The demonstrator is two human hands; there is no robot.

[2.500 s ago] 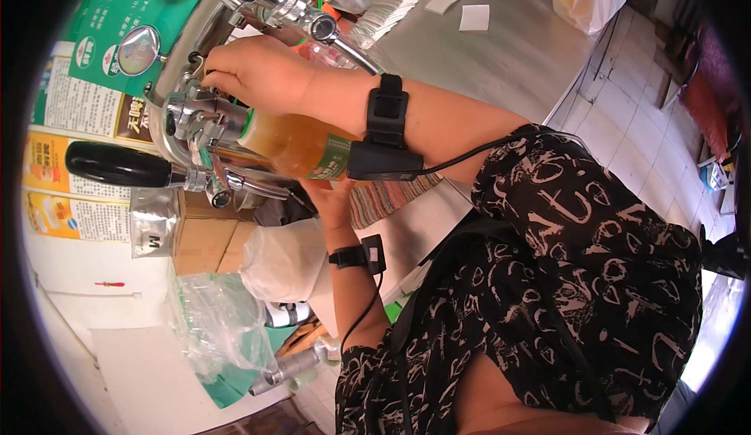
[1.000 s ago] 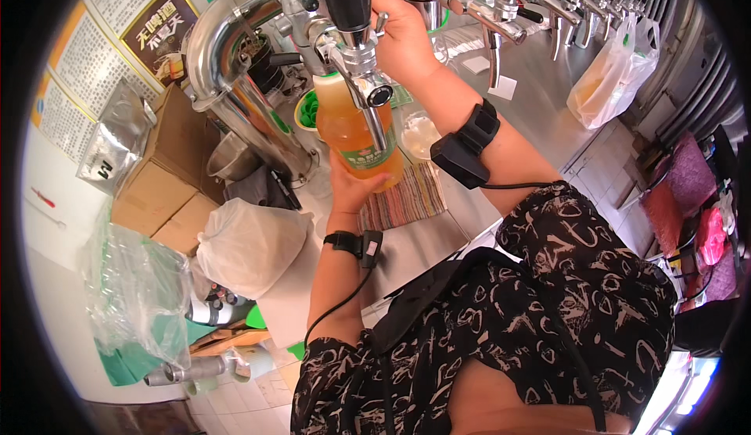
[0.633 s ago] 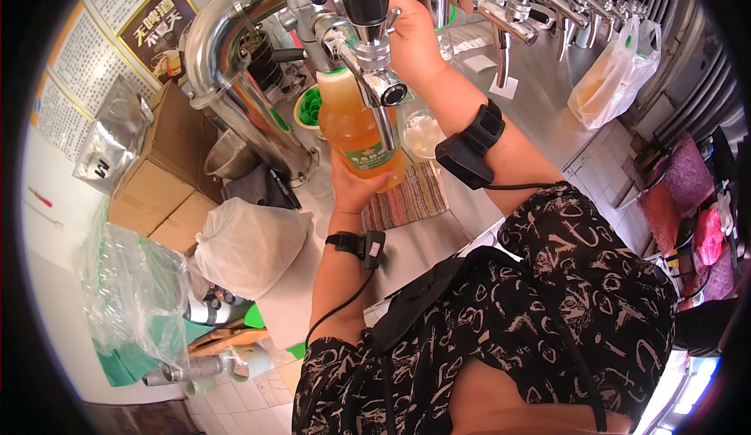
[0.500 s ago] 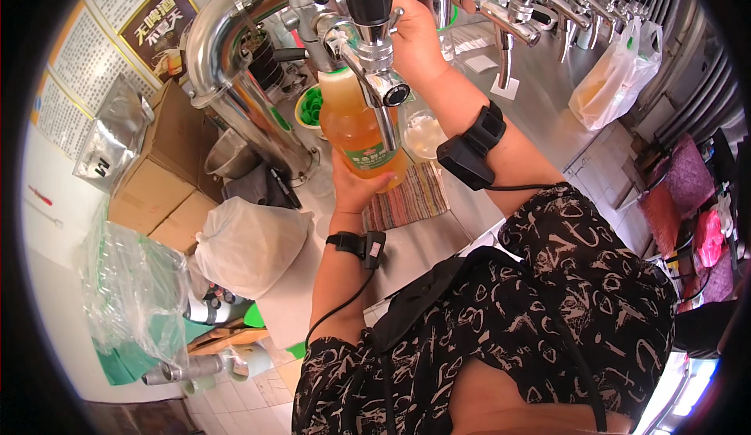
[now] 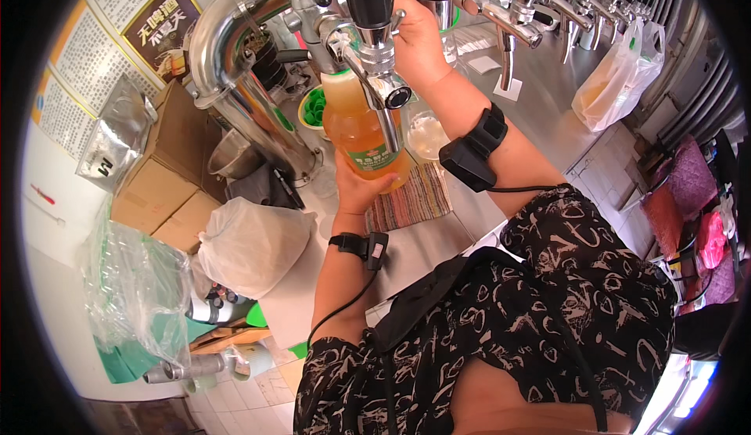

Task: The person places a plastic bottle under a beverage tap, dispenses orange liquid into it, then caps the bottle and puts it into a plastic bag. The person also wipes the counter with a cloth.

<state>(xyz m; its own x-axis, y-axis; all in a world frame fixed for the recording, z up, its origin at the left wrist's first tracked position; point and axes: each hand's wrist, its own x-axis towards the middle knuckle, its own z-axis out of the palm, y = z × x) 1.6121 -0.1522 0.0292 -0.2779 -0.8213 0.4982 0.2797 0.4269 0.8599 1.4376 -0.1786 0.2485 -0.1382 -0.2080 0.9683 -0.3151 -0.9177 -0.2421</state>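
My left hand (image 5: pixel 358 185) is wrapped around the lower part of a large clear bottle (image 5: pixel 343 124) with a green label. Amber liquid with pale foam at the top shows inside it. The bottle's neck is up beneath a chrome beer tap (image 5: pixel 376 59) with a tall black handle, and the spout hangs in front of the bottle. Close behind this tap is my right hand (image 5: pixel 421 42), beside a small metal knob. Its fingertips are hidden by the tap, so their grip does not show. A striped mat (image 5: pixel 418 199) lies below the bottle.
More chrome taps (image 5: pixel 512 34) line the counter to the right, near a white plastic bag (image 5: pixel 618 83). Left of the bottle are a bowl of green caps (image 5: pixel 314 108), a curved steel pipe (image 5: pixel 258 118), a tied white bag (image 5: pixel 254 243) and cardboard boxes (image 5: pixel 168 161). A clear cup (image 5: pixel 427 136) stands nearby.
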